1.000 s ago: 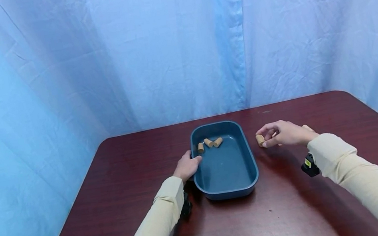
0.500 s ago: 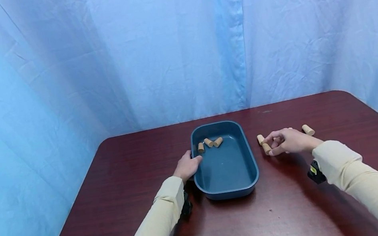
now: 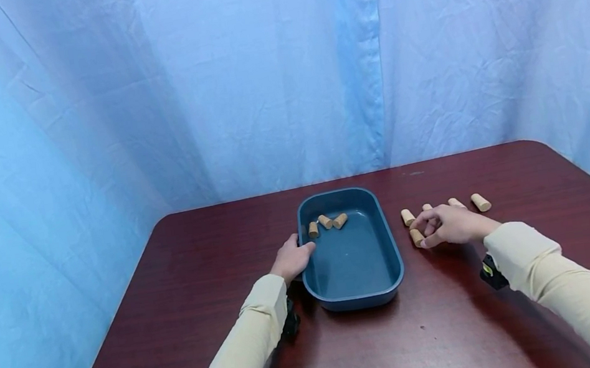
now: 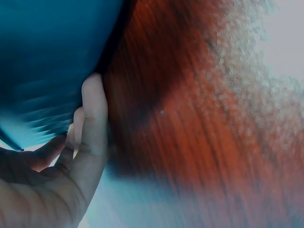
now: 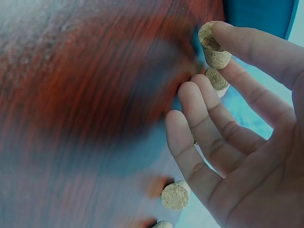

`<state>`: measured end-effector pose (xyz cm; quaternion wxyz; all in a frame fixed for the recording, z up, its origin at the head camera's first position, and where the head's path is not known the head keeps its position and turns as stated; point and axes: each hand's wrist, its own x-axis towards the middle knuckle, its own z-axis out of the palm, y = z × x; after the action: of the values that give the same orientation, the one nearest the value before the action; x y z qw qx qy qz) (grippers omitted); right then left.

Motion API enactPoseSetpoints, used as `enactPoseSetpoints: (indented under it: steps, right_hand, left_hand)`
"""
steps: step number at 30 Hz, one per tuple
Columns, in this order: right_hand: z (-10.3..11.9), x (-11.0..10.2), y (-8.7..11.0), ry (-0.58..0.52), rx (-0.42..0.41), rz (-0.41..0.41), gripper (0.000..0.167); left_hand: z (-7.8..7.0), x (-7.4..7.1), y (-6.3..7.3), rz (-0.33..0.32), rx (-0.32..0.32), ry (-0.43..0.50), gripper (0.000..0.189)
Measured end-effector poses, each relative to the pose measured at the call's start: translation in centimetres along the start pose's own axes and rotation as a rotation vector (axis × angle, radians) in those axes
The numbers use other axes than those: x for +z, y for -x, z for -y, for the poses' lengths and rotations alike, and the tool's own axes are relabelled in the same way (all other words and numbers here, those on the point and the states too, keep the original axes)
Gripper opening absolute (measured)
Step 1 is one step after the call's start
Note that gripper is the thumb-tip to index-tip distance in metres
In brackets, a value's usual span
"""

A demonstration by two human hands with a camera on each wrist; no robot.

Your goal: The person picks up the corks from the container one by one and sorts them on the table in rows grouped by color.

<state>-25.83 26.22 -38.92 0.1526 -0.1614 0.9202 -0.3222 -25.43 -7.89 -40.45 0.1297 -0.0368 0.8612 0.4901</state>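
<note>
In the head view my left hand [image 3: 293, 258] grips the left wall of a blue rectangular bin [image 3: 356, 297], thumb over the rim. From the left wrist, its fingers [image 4: 95, 109] show along the bin's outer side. Three corks [image 3: 325, 222] lie inside, toward the back left. To the right of the bin, my right hand [image 3: 455, 224] pinches a tapered cork [image 3: 417, 238] low over the table. The right wrist view has the thumb on this cork [image 5: 216, 54], the index fingertip hidden behind it, the other fingers spread loosely.
Several more corks stand or lie in a rough row behind the right hand, from a near-left cork [image 3: 408, 216] to a far-right cork [image 3: 481, 202]; the hand partly covers the middle ones. The dark red table [image 3: 199, 266] ends at a blue curtain [image 3: 270, 87].
My right hand has moved slightly toward me with its cork, uncovering the corks behind. In the last half second the hand and cork dropped a little. Left hand and bin have stayed put.
</note>
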Motion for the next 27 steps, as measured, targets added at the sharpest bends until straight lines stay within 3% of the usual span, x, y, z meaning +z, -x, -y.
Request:
enactPoseSetpoints:
  steps: [27]
  right_hand:
    - [-0.03, 0.34, -0.28, 0.041, 0.069, -0.009, 0.04]
  left_hand:
    - [0.11, -0.16, 0.03, 0.013, 0.003, 0.002, 0.052]
